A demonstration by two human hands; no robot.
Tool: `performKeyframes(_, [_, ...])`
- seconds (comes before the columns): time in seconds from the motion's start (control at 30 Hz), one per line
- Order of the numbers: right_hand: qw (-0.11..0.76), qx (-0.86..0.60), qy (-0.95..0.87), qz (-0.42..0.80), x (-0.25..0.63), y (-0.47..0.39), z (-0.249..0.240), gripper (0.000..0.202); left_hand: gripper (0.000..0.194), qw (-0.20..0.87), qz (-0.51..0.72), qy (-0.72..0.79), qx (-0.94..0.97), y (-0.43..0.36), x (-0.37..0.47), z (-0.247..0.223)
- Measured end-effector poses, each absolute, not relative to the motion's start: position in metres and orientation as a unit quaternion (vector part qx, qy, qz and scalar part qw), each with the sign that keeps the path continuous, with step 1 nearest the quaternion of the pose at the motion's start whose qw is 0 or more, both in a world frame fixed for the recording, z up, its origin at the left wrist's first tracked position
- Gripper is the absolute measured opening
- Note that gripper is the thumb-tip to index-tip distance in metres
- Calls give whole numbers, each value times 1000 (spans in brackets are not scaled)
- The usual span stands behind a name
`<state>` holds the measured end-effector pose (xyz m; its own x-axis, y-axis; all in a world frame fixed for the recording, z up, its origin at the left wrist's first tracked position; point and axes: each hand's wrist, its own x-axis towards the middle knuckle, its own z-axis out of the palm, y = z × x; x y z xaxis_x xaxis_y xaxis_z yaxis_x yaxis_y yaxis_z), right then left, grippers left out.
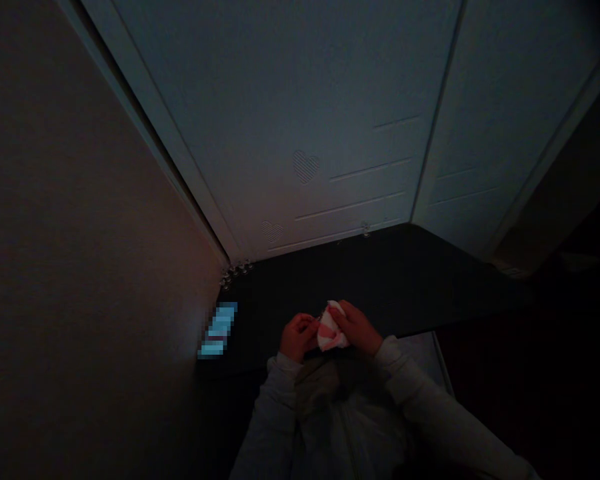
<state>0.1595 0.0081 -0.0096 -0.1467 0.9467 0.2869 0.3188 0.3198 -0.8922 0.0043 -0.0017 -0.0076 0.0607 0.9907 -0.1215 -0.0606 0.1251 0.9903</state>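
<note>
My right hand is closed on a pink-and-white cloth, held bunched above the near edge of the dark table. Close beside it, my left hand has its fingers pinched together against the cloth's left side. A tiny glint shows between the two hands, but the dim light hides what the left fingers hold. Several small clear, shiny pieces stand clustered in the table's far left corner. One more clear piece stands alone at the back edge.
A lit, pixelated screen lies at the table's left end, beside the wall. White panels with embossed hearts and lines rise behind the table. A pale surface shows below the near edge at right. The room is very dark.
</note>
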Motion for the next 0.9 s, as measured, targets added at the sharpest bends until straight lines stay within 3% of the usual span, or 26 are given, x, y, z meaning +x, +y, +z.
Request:
performKeyframes(0.43, [445, -454, -692, 342, 159, 6, -7, 18, 29, 576, 488, 478, 449, -3, 7, -5])
performKeyframes(0.67, [448, -469, -672, 358, 158, 6, -7, 24, 31, 554, 500, 471, 470, -2, 6, -8])
performKeyframes(0.9, [461, -465, -666, 356, 159, 9, -12, 30, 49, 584, 484, 459, 462, -4, 3, -5])
